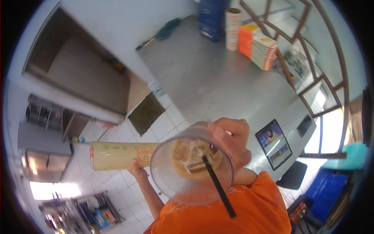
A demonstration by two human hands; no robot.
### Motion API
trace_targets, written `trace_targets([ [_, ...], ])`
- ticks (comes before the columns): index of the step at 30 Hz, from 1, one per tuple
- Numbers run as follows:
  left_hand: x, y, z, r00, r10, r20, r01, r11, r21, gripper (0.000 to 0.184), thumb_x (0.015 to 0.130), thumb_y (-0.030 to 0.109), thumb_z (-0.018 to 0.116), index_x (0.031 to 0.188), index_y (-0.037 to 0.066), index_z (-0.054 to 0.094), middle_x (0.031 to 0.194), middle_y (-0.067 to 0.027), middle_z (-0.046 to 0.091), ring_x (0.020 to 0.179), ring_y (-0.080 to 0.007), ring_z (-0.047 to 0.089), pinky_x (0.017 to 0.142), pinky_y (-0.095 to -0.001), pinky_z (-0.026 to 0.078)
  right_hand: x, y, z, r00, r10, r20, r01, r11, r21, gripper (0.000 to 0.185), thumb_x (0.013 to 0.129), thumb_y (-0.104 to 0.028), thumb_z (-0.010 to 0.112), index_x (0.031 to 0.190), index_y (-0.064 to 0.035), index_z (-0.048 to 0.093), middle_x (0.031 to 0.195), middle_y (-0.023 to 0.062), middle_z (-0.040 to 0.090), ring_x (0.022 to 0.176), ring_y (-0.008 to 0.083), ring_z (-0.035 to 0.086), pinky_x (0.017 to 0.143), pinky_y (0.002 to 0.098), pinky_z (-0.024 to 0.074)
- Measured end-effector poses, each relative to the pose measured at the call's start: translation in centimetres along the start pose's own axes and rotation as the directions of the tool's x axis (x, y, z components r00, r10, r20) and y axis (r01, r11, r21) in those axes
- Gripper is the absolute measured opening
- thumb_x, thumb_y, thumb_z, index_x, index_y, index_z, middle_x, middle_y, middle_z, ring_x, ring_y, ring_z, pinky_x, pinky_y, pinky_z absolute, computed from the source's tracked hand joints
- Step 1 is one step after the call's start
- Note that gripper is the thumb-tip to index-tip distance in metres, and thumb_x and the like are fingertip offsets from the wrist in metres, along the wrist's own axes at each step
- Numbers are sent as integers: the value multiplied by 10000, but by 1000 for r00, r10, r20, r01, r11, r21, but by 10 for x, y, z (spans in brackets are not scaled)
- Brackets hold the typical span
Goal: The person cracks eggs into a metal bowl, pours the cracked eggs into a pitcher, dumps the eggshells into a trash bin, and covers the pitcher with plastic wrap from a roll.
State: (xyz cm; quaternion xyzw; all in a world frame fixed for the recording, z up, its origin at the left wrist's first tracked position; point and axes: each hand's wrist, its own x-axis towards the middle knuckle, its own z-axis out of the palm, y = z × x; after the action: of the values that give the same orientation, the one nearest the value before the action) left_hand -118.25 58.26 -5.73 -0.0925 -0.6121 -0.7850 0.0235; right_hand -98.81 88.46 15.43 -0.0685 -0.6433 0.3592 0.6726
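My right hand (235, 140) grips the side of a large clear mug (163, 171), which is raised close to the camera in the head view. Ice and milky brown iced coffee (183, 160) lie in the bottom of it, and a black straw (219, 185) leans out over the rim. To the left, my left hand (136, 171) is closed around a long pale-yellow package (115, 156) printed "CHEFFY". Its fingers are mostly behind the package, and the mug covers the package's right end.
On the grey metal table (218, 85) stand a blue box (212, 21), a white roll (232, 31) and an orange-and-white box (257, 46). A lit tablet (274, 144) and a phone (304, 125) lie at the right. A dark mat (147, 114) covers some floor tiles.
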Motion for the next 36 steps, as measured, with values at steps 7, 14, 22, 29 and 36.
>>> trace_targets([
  [7,-101,44,-116,977,47,-208,-45,999,14,887,725,311,791,1382,-8,288,1308,-159,451,1189,-284,483,1014,-412,424,-39,-112,35,991,-84,-103,101,979,178,383,889,-463,538,1050,-125,619,931,172,585,706,218,469,582,331,335],
  [14,-197,90,-199,930,53,-363,-49,999,20,900,710,297,799,1381,-15,286,1303,-161,453,1179,-287,489,1008,-412,430,-88,-182,-9,984,-64,165,28,977,211,378,820,-396,617,1064,-108,597,923,165,580,700,210,477,589,323,350],
  [22,-266,96,-259,885,15,-465,14,998,58,888,722,240,781,1397,-11,262,1314,-172,444,1179,-305,485,990,-433,450,-109,-218,-48,975,-72,212,37,985,168,503,720,-341,723,1119,-77,566,942,149,565,712,199,480,601,309,361],
  [29,-295,91,-230,879,-15,-476,44,998,49,896,763,227,745,1433,12,191,1356,-176,404,1200,-312,466,996,-441,447,-102,-216,-92,974,-105,200,81,989,125,649,632,-292,815,1166,-49,538,959,134,552,723,190,482,612,297,370],
  [36,-320,104,-129,931,-38,-363,63,996,59,906,781,303,727,1440,12,178,1385,-185,363,1246,-300,421,1047,-443,390,-72,-188,-189,946,103,308,-102,995,-19,829,547,-267,892,1225,-18,483,975,123,537,775,221,527,719,307,439],
])
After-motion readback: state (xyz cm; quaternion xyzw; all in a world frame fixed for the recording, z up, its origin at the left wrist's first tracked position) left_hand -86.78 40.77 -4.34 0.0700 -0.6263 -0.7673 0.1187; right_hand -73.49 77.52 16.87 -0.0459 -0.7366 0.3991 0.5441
